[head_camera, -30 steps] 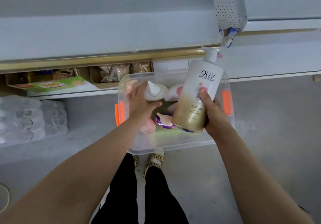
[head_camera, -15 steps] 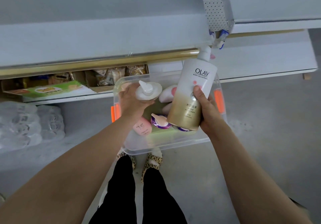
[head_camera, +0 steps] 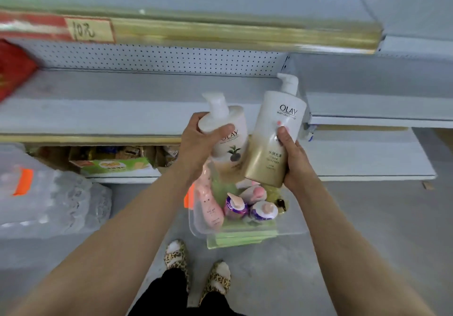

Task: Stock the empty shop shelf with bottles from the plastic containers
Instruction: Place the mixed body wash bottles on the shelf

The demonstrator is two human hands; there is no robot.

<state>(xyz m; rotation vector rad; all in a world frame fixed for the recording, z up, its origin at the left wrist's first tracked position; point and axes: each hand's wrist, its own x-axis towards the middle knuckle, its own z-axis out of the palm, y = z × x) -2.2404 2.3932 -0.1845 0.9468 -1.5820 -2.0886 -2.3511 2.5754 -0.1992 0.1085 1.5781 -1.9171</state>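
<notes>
Bottles in play: the white bottle (head_camera: 234, 150) and the gold bottle (head_camera: 262, 168), each held in one hand straight above the bin (head_camera: 199, 227). The left hand (head_camera: 196, 149) grips the white bottle near its shoulder, with the thumb laid across the front just under the pump and the fingers (head_camera: 196, 119) curled round the back. This bottle tilts, its pump leaning away from the bin. The right hand (head_camera: 297, 165) grips the gold bottle by its lower half, thumb pressed on the label side and the other fingers wrapped behind, out of sight. The gold bottle is close beside the white one, on the bin's right side. I cannot tell whether the two touch.

The bin is clear plastic and stands on the floor (head_camera: 355, 217). A pink bottle (head_camera: 210, 209) lies along its left wall, and two purple bottles (head_camera: 235, 205) with beige pumps sit next to it. Something green under the bin is too blurred to name.

Beyond the bin runs the grey shelf (head_camera: 110, 102), bare along its middle. A green carton (head_camera: 115, 166) sits on a lower shelf beyond the bin to the left. A wrapped water pack (head_camera: 49, 200) lies on the floor well to the bin's left. On the near side of the bin are two leopard-print slippers (head_camera: 175, 257).
</notes>
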